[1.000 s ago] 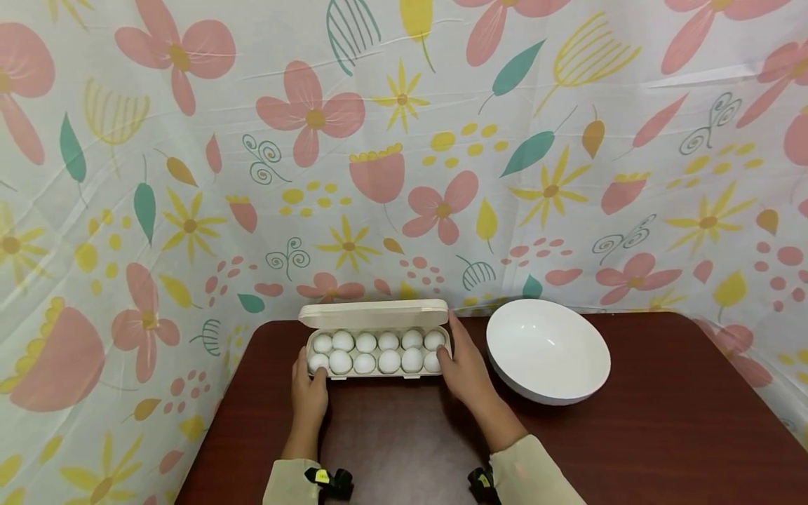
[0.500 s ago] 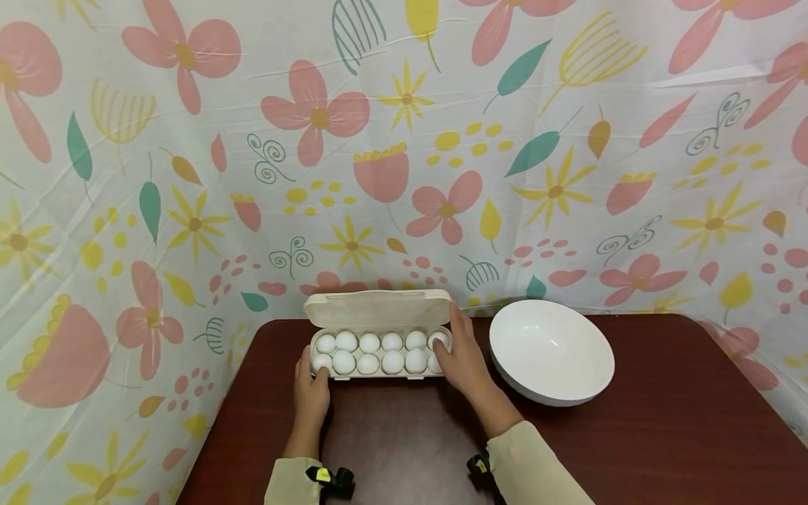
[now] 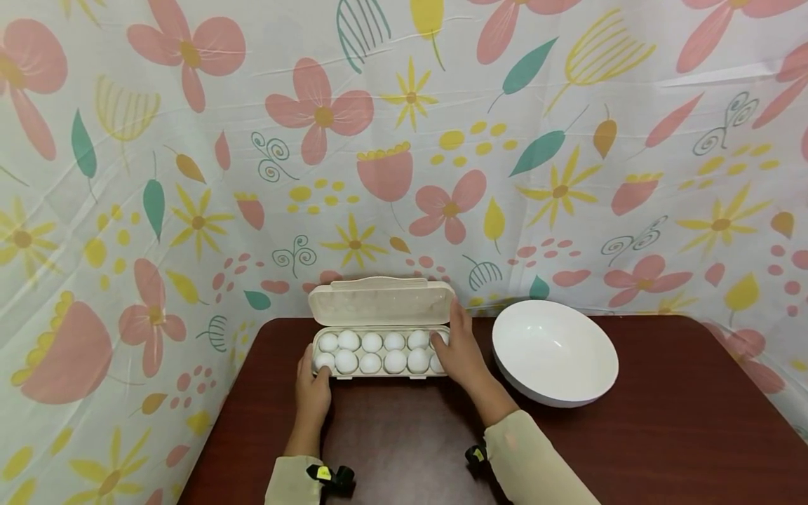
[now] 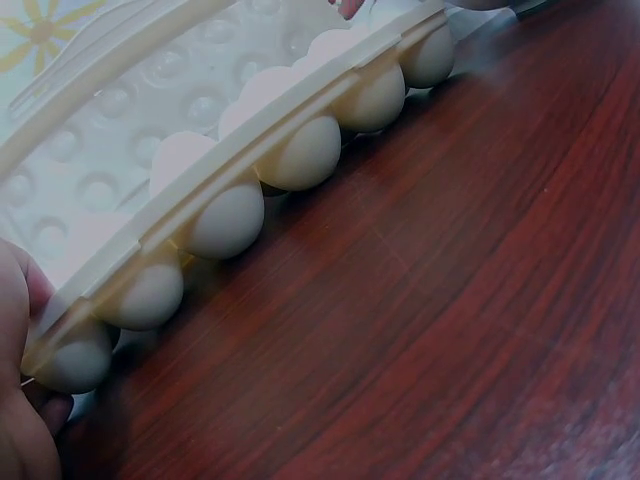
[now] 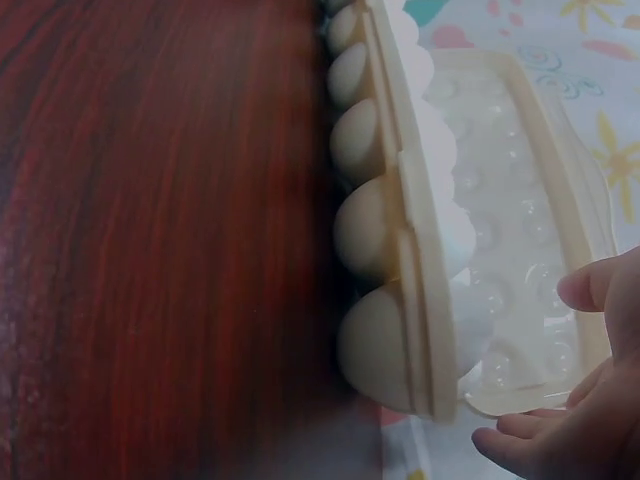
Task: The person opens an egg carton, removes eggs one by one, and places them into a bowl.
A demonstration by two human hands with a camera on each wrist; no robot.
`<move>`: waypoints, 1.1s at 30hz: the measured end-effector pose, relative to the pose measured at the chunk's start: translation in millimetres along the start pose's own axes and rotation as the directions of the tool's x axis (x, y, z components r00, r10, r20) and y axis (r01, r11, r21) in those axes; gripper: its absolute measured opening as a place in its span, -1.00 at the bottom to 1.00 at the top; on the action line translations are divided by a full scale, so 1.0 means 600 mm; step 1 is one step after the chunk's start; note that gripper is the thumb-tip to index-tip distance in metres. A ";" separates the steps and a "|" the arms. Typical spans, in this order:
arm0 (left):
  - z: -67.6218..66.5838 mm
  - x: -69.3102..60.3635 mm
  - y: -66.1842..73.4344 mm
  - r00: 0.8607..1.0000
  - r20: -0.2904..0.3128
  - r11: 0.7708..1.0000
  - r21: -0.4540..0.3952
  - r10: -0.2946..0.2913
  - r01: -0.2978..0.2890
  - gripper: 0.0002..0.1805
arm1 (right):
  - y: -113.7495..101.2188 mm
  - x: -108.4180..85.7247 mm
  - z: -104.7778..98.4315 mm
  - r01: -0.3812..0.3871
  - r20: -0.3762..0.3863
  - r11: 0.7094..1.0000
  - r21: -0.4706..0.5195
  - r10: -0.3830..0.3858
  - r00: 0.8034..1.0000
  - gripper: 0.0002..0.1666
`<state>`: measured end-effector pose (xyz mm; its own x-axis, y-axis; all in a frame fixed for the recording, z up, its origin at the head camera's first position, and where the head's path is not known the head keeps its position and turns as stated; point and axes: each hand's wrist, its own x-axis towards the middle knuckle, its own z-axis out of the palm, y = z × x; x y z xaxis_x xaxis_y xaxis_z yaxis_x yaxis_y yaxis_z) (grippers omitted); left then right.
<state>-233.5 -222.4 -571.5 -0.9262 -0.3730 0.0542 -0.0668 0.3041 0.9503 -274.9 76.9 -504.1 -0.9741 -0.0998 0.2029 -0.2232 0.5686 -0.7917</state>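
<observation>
A cream egg carton [image 3: 391,328] holds two rows of white eggs [image 3: 371,341]. Its lid [image 3: 381,306] stands raised at the back, the dimpled inside facing forward. At the carton's left end my left hand [image 3: 312,393] grips the tray, thumb in front by the nearest egg and fingers along the side. My right hand [image 3: 465,351] is at the right end. Its fingers extend along the lid's right edge, with one fingertip against the lid's inner face in the right wrist view, and its thumb reaches over the end eggs, partly hiding them.
A large white bowl [image 3: 555,354] stands right of the carton, close to my right forearm. Both rest on a dark red-brown wooden table [image 3: 682,421]. Behind it hangs a flower-printed cloth [image 3: 404,154].
The lid has swung further up and back, showing more of its inside, with my right fingers moving along with it. My left hand keeps its place on the carton.
</observation>
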 end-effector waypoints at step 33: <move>0.000 0.001 0.001 1.000 -0.009 1.000 0.000 -0.004 0.004 -0.24 | 0.017 0.013 0.011 -0.135 0.069 0.990 -0.029 0.137 0.988 0.05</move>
<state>-234.1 -222.4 -571.2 -0.9226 -0.3821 0.0528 -0.0708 0.3022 0.9506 -285.3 76.6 -514.5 -0.9957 -0.0771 0.0520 -0.0880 0.6006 -0.7947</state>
